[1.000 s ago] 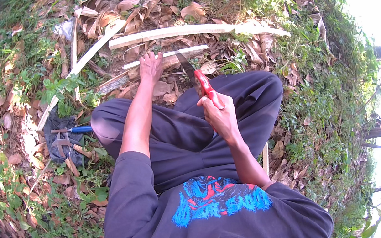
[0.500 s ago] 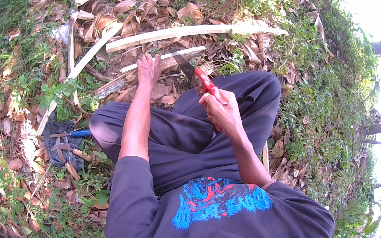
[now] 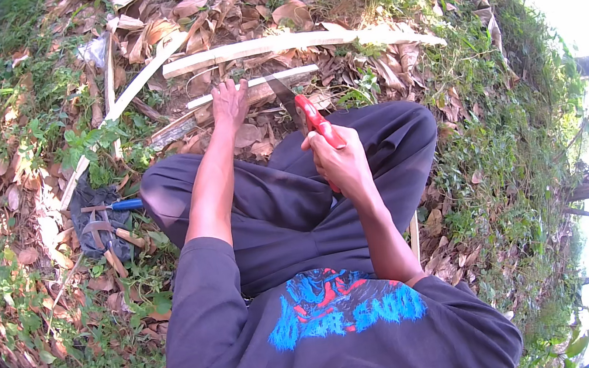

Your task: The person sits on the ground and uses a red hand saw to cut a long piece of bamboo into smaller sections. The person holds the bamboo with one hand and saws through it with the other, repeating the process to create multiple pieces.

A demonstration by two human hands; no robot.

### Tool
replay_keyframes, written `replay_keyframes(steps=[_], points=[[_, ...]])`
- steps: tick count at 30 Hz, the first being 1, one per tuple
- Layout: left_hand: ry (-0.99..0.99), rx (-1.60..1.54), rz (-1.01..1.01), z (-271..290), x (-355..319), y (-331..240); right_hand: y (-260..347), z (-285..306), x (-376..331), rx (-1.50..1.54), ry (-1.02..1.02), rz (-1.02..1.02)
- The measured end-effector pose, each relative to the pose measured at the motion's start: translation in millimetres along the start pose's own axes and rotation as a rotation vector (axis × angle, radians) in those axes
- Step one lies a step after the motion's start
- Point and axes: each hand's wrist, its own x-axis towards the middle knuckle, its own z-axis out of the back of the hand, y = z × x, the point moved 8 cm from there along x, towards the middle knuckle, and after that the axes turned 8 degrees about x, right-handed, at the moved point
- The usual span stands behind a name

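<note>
My right hand (image 3: 339, 156) is wrapped round the red handle of a hand saw (image 3: 285, 98). The saw's dark blade slants forward and left, its far end lying across a thin pale wooden strip (image 3: 285, 75). Left of the blade, my left hand (image 3: 229, 103) curls its fingers over the same strip and presses it down. Beneath the strip lies a rough, bark-edged piece of wood (image 3: 179, 129). The undersides of my left fingers are hidden.
A longer pale wooden strip (image 3: 262, 47) lies beyond, and another strip (image 3: 137, 87) slants at the left. Beside my left knee, a dark plastic bag (image 3: 95, 238) bears a blue-handled tool (image 3: 125, 205) and wooden-handled blades (image 3: 101, 226). Dry leaves and grass surround my crossed legs.
My right hand and the saw have shifted slightly forward and left, the blade still over the strip. My left hand stays on the strip.
</note>
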Motion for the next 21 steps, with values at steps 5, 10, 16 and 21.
replay_keyframes(steps=[5,10,16,21], points=[[-0.001,0.000,-0.008,4,2,1,-18,1,34,0.003,-0.048,0.015],[-0.013,0.003,0.001,0,0,2,-5,1,-7,-0.039,0.006,0.018],[-0.035,-0.005,-0.016,4,2,1,-19,8,21,-0.069,-0.034,0.068],[-0.039,-0.015,-0.027,7,2,0,-16,3,25,-0.083,-0.028,0.040]])
